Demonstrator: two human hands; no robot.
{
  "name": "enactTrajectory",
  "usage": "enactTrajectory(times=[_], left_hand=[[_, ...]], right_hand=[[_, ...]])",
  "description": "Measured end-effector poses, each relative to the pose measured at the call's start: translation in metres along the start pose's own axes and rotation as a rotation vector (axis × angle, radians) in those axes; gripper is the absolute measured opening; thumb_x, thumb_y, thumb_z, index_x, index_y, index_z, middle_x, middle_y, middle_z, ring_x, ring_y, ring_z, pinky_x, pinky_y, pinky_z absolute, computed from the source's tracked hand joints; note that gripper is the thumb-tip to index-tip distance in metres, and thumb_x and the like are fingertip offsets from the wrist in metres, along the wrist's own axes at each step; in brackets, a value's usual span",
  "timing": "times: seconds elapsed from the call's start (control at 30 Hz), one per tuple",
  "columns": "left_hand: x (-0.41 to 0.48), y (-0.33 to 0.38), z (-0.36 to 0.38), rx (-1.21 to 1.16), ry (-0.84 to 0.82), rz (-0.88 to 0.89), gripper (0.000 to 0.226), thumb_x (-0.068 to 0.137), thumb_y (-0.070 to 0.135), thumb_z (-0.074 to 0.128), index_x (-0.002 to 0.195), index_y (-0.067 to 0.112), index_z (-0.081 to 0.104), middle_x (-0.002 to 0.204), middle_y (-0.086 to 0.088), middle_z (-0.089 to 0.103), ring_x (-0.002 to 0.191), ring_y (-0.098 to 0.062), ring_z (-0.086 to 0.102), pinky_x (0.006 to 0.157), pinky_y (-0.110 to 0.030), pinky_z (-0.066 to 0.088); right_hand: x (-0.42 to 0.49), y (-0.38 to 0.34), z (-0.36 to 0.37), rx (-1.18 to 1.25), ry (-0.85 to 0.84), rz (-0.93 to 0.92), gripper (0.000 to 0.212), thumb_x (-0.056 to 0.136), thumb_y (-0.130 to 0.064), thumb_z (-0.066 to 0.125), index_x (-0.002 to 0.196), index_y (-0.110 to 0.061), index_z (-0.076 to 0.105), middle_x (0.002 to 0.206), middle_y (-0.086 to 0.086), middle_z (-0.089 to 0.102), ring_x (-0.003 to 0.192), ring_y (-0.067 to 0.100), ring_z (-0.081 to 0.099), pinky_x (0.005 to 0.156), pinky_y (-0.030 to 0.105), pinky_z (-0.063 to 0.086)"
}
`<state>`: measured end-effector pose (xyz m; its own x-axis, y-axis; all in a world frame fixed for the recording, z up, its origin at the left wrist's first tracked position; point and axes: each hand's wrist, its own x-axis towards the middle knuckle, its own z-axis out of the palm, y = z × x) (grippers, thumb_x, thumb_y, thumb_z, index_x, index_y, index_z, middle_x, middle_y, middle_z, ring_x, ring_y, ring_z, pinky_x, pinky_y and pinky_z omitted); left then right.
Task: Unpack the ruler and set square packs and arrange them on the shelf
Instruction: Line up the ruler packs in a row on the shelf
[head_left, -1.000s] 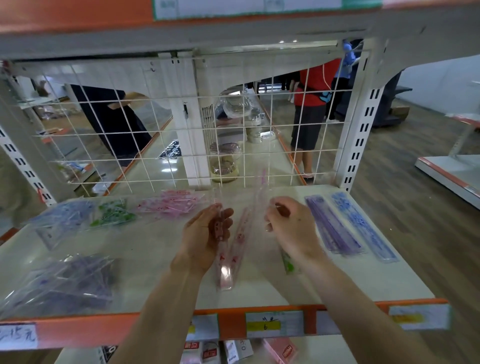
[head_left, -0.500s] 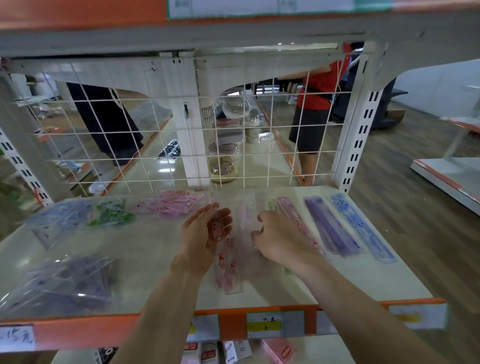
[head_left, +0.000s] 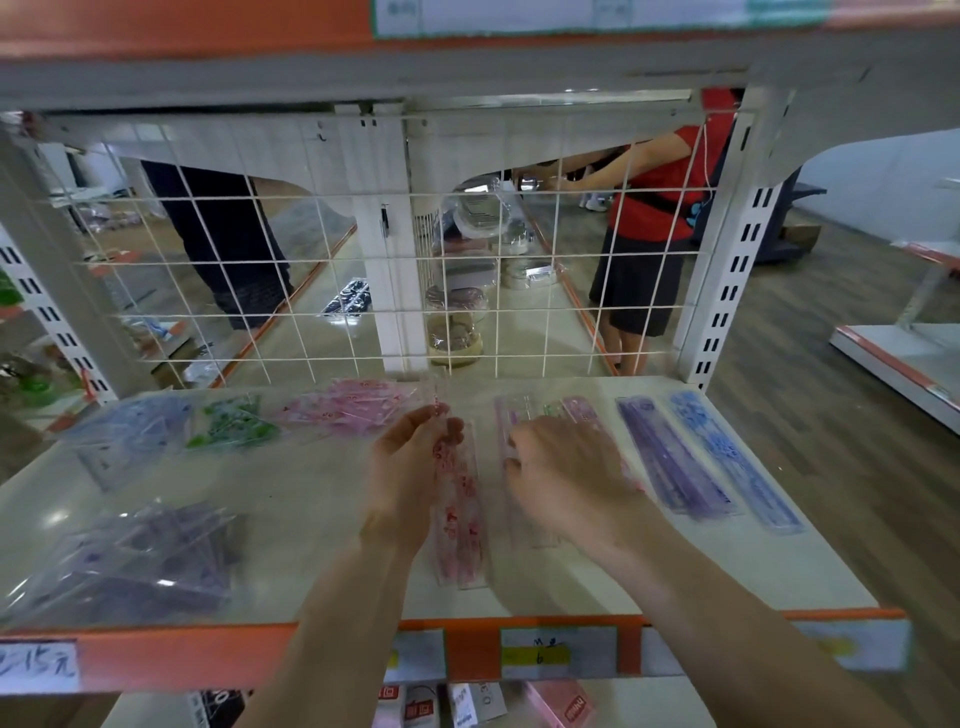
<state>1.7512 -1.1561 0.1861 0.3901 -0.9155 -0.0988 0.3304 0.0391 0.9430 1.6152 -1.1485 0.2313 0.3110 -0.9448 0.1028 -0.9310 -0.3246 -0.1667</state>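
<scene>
Over the middle of the shelf (head_left: 322, 519) the left hand (head_left: 410, 467) is pinching a pink pack (head_left: 462, 525), and the right hand (head_left: 566, 478) is lying over another pack (head_left: 579, 410), its grip unclear. One purple bag (head_left: 130, 561) is sitting near left and two more packs (head_left: 670, 457) are lying right. Three more bags (head_left: 234, 423) are lining the grid (head_left: 519, 260), with two people standing beyond.

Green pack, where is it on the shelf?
In the head view, the green pack lies at the back left of the shelf, between a pale blue pack and a pink pack.
</scene>
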Motion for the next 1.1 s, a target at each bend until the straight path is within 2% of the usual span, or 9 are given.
enactTrajectory(times=[0.23,0.47,0.6,0.67,0.73,0.83,0.9,1.0,1.1], left_hand=[[0.0,0.009,0.004,-0.113,0.016,-0.091,0.014,0.089,-0.005,0.054,0.088,0.003,0.065,0.076,-0.008,0.068,0.07,-0.016,0.064,0.069,-0.027,0.052],[0.013,0.024,0.008,0.209,0.012,-0.203,0.016,0.081,-0.002,0.06,0.069,0.004,0.067,0.083,-0.01,0.063,0.083,-0.025,0.055,0.079,-0.039,0.047],[0.01,0.023,0.014,0.566,-0.156,-0.098,0.013,0.084,-0.005,0.055,0.077,0.005,0.059,0.079,-0.011,0.053,0.075,-0.018,0.048,0.06,-0.025,0.04],[0.011,0.024,0.011,0.826,-0.232,0.002,0.021,0.084,-0.003,0.054,0.066,0.007,0.053,0.063,-0.006,0.046,0.061,-0.014,0.042,0.05,-0.022,0.03],[0.015,0.026,0.007,1.097,-0.254,0.019,0.036,0.082,-0.003,0.053,0.049,0.009,0.043,0.045,-0.002,0.036,0.043,-0.013,0.033,0.045,-0.022,0.025],[0.019,0.039,0.012,1.279,-0.256,-0.088,0.029,0.08,-0.005,0.058,0.053,0.003,0.049,0.036,-0.003,0.04,0.028,-0.008,0.036,0.035,-0.018,0.031],[0.021,0.045,0.014,1.273,-0.259,-0.186,0.021,0.078,-0.003,0.066,0.061,0.0,0.053,0.047,-0.009,0.051,0.04,-0.014,0.049,0.042,-0.023,0.046],[0.024,0.047,0.015,1.24,-0.27,-0.268,0.01,0.082,0.003,0.066,0.077,-0.003,0.06,0.067,-0.015,0.058,0.054,-0.021,0.055,0.052,-0.031,0.053],[0.022,0.046,0.016,1.222,-0.284,-0.307,0.008,0.083,0.005,0.064,0.079,-0.001,0.061,0.068,-0.013,0.058,0.057,-0.021,0.057,0.053,-0.031,0.053]], right_hand=[[-0.005,-0.039,0.006,0.171,-0.185,-0.079,0.022,0.097,-0.013,0.044,0.116,-0.009,0.054,0.106,0.007,0.062,0.102,0.028,0.058,0.084,0.034,0.038],[-0.004,-0.037,0.002,0.307,-0.24,-0.093,0.012,0.097,-0.014,0.045,0.1,-0.011,0.056,0.079,-0.002,0.048,0.081,0.021,0.05,0.073,0.031,0.037],[-0.006,-0.034,-0.002,0.357,-0.281,-0.081,0.023,0.098,-0.014,0.041,0.115,-0.008,0.055,0.1,0.006,0.059,0.1,0.026,0.058,0.082,0.034,0.042],[-0.009,-0.032,-0.002,0.412,-0.305,-0.065,0.025,0.097,-0.013,0.043,0.118,-0.008,0.056,0.112,0.01,0.061,0.105,0.026,0.058,0.082,0.032,0.043],[-0.009,-0.031,-0.002,0.471,-0.345,-0.059,0.027,0.094,-0.01,0.046,0.117,-0.007,0.06,0.113,0.012,0.062,0.103,0.026,0.059,0.078,0.029,0.042],[-0.008,-0.034,-0.002,0.589,-0.445,-0.029,0.025,0.088,-0.005,0.055,0.111,-0.002,0.064,0.107,0.015,0.065,0.089,0.024,0.062,0.065,0.027,0.044],[-0.01,-0.033,-0.001,0.751,-0.517,-0.011,0.019,0.085,0.002,0.055,0.1,-0.004,0.064,0.092,0.015,0.068,0.082,0.027,0.068,0.053,0.024,0.047],[-0.018,-0.029,-0.003,1.012,-0.548,0.014,0.025,0.094,-0.001,0.039,0.093,-0.022,0.052,0.083,0.0,0.062,0.072,0.017,0.065,0.054,0.021,0.047],[-0.02,-0.025,0.003,1.174,-0.56,0.028,0.032,0.097,-0.002,0.039,0.118,-0.024,0.049,0.093,-0.014,0.056,0.071,0.01,0.062,0.06,0.021,0.047]])
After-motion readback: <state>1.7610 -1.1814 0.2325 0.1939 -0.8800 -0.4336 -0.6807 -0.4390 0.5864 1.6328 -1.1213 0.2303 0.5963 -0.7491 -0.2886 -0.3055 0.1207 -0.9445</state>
